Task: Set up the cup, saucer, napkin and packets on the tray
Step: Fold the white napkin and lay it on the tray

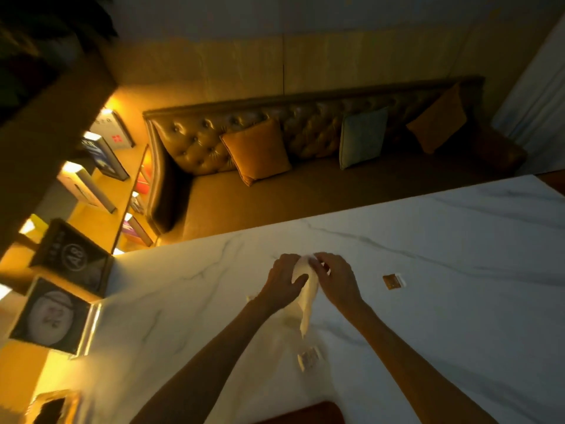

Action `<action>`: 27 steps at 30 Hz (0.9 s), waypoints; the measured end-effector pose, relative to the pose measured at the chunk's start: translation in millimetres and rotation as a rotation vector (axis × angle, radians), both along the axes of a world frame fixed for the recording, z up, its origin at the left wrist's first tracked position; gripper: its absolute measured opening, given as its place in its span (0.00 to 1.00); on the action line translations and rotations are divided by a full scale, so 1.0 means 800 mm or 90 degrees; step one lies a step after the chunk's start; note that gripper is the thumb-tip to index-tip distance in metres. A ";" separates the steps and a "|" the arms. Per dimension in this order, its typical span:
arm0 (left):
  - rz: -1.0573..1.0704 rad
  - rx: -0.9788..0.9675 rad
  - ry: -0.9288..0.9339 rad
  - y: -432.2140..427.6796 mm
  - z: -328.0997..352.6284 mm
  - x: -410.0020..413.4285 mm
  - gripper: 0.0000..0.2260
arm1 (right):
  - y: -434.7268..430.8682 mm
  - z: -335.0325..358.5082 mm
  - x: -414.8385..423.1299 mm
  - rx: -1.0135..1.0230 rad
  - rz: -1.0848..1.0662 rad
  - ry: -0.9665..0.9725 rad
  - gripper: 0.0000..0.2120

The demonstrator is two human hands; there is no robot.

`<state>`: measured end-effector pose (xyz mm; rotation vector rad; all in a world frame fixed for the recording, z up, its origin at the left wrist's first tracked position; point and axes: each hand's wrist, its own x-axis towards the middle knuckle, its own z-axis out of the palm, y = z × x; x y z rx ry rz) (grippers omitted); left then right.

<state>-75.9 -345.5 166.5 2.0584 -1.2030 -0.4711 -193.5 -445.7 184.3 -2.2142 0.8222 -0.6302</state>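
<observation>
Napkin (pixel 306 296) pinched between left hand (pixel 286 278) and right hand (pixel 336 276) above open marble table (pixel 458 240).

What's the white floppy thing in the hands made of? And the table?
The napkin looks like soft paper or thin cloth: it droops limply and creases. The table looks like polished marble or a marble-look slab: white, glossy, with grey veins.

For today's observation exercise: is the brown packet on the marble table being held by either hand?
No: the brown packet lies alone on the table, while both hands hold the napkin.
</observation>
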 end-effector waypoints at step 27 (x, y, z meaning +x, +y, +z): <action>0.146 -0.476 0.177 0.271 0.371 -0.051 0.11 | 0.104 0.372 -0.149 0.077 0.082 -0.397 0.15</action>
